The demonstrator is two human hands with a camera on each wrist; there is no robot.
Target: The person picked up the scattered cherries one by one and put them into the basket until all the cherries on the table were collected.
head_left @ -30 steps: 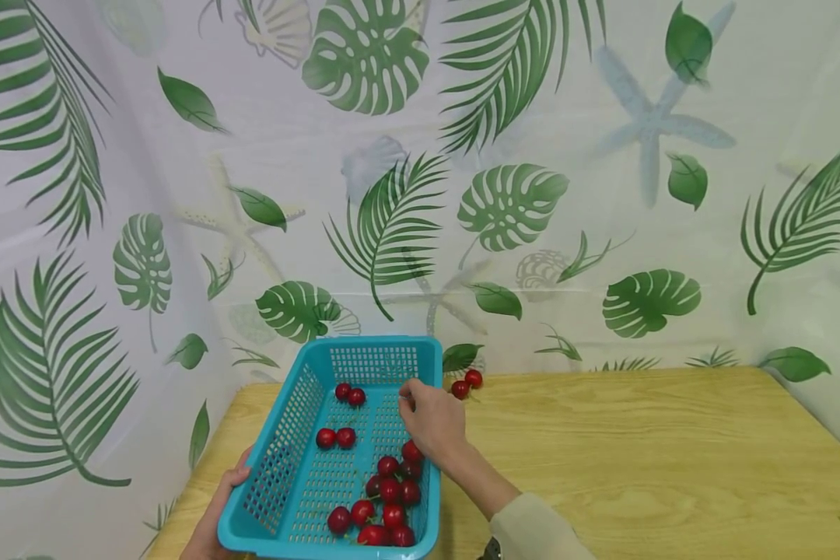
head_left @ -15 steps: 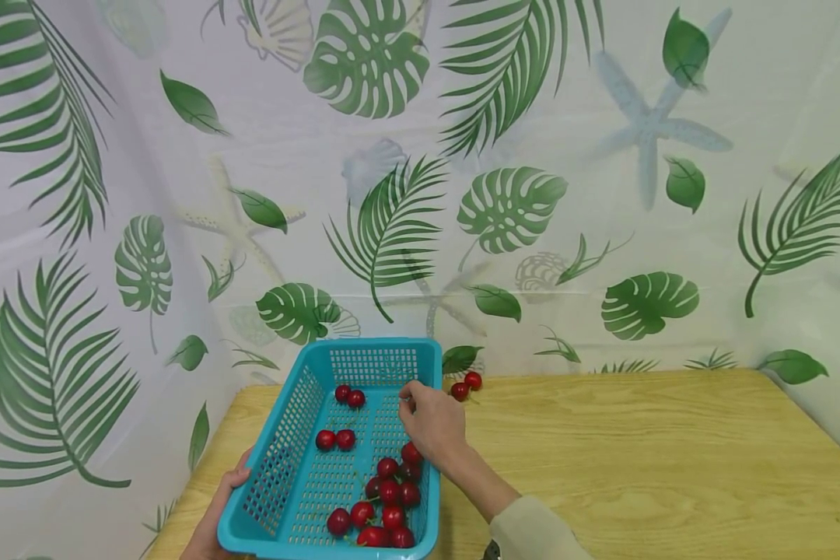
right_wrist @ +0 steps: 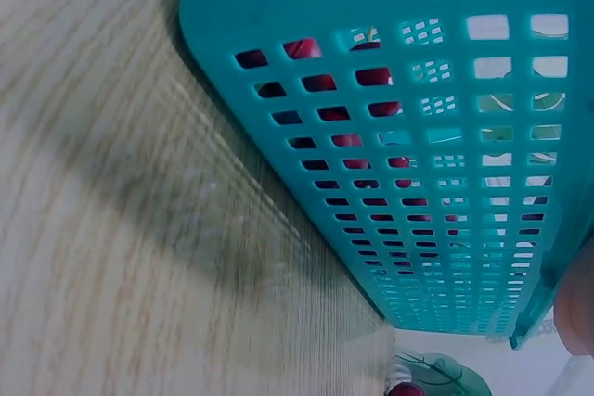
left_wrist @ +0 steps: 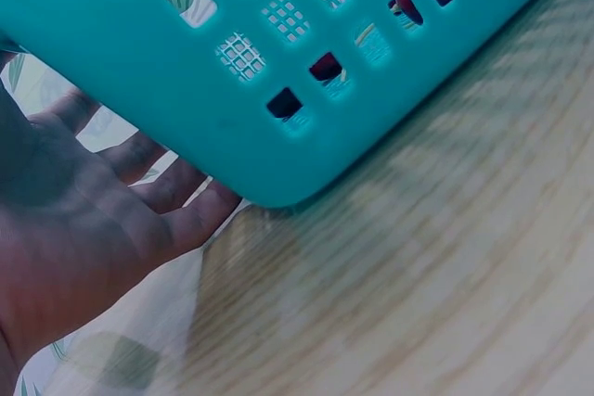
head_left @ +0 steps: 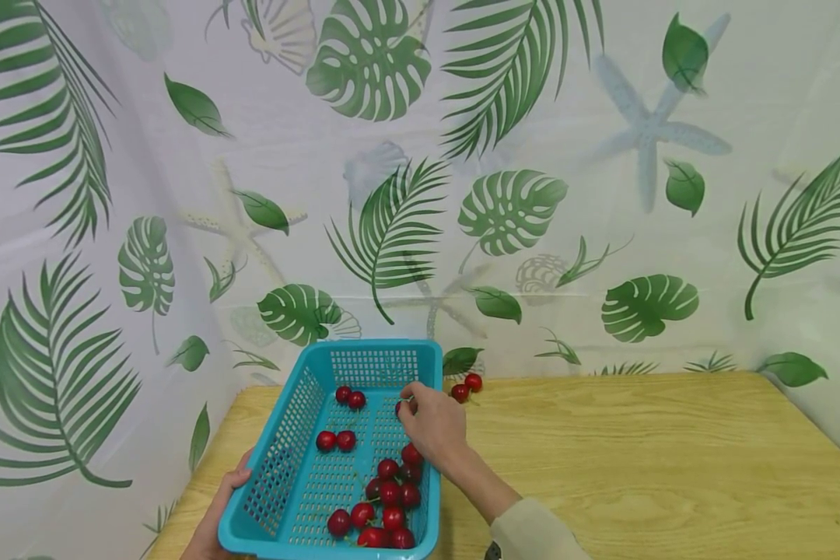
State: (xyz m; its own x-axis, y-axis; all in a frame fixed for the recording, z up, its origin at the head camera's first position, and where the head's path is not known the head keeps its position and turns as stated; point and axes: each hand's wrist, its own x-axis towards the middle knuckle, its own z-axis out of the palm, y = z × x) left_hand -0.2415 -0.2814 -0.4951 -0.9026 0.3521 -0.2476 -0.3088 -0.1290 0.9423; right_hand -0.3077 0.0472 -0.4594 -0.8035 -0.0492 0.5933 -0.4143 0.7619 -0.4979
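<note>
A blue plastic basket (head_left: 371,420) stands on the wooden table with several red cherries (head_left: 390,491) gathered at its near right. Two pairs of cherries (head_left: 335,440) lie apart on its left side. Reaching over the right rim, my right hand (head_left: 434,424) pinches a thin stem between thumb and forefinger; a dark cherry (head_left: 398,407) shows partly at the fingertips. My left hand (head_left: 225,498) rests against the basket's left outer side. In the left wrist view its spread fingers (left_wrist: 176,183) touch the outside wall, and their tips are partly hidden.
Two more cherries (head_left: 466,387) lie on the wooden table (head_left: 644,459) behind the basket, to its right. A white leaf-printed cloth (head_left: 532,311) hangs behind the table and along its left side.
A dark cherry now shows at my right fingertips, where it was hidden before. Both hands and the basket stay nearly in place; the head view shifts slightly.
</note>
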